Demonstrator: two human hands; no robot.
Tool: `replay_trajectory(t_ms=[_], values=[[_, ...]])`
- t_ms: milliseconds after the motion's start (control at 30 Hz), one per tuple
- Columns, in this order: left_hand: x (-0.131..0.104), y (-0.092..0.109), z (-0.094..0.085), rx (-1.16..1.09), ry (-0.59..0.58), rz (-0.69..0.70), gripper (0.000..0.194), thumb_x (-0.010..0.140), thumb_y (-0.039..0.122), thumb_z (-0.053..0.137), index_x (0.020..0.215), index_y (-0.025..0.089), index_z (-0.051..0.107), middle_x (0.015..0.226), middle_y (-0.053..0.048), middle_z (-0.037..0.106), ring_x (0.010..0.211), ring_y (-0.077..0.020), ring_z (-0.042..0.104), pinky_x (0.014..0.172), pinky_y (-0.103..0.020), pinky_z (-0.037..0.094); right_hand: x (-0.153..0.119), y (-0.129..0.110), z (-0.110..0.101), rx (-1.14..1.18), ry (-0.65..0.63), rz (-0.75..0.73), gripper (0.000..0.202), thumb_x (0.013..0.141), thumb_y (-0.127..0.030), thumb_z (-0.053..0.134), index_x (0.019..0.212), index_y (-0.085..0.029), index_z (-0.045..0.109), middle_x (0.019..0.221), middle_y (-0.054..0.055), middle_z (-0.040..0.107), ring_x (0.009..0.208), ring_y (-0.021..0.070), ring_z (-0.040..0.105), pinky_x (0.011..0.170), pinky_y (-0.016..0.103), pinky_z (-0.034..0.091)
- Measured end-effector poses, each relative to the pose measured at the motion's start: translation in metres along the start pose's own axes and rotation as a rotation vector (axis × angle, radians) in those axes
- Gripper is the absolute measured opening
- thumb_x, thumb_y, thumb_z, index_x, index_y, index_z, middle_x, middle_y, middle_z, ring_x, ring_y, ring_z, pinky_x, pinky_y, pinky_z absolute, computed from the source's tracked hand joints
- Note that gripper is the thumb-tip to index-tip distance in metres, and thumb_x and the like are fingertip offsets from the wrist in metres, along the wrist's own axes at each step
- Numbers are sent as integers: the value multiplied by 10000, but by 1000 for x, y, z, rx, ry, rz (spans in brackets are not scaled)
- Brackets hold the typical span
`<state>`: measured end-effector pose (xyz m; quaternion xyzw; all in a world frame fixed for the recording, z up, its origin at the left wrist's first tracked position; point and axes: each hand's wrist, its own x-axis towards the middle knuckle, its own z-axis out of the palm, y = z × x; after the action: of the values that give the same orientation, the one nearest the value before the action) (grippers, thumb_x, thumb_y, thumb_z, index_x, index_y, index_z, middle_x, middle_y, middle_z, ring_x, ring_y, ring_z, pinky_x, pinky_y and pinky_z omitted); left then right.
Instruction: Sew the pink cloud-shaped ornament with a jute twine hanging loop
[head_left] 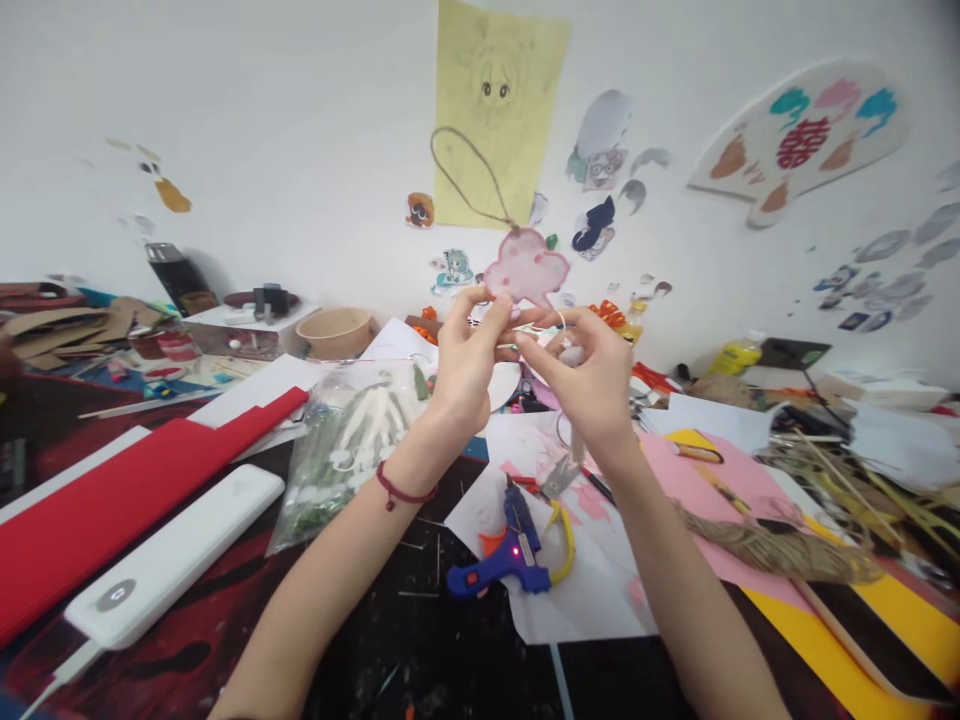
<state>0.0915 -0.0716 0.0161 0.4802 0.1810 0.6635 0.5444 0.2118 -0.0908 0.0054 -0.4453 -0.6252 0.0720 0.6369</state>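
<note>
A pink, cloud-shaped tag (526, 265) with a darker pink edge is held up in front of the wall. From its top rises a loop of thin brown cord (469, 150). My left hand (469, 360) pinches the tag's lower left edge between thumb and fingers. Close beside it, just below the tag, my right hand (589, 375) has thumb and fingers drawn together; what they grip is too small to make out. Under the hands, a blue hot glue gun (514, 560) with a lit red light lies on white paper (577, 610), touching yellow-handled scissors (562, 545).
On the left are a white power bank (176, 550), folded red paper (150, 490) and a clear plastic bag (345, 450). To the right, twine (780, 540) lies over pink paper (675, 480) near a phone-like dark slab (877, 640). A round tan bowl (337, 335) stands behind.
</note>
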Motion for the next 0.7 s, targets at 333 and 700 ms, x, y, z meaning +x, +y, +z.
replay_trajectory(t_ms=[333,700], values=[[-15,-10,13,-128,35,-48,95,935,225,646,931,214,552,819,26,686,709,-93,684,670,-193,540,-8,13,8,-477,251,-533,221,874,-256,749,1069,-188,674,851,1,769,642,116,668,598,234,456],[-5,5,4,95,80,96,112,941,286,632,906,227,543,831,5,700,705,-99,664,595,-185,496,7,10,-9,81,26,-182,255,821,-395,794,1003,-223,747,818,-6,692,571,85,524,484,233,382]])
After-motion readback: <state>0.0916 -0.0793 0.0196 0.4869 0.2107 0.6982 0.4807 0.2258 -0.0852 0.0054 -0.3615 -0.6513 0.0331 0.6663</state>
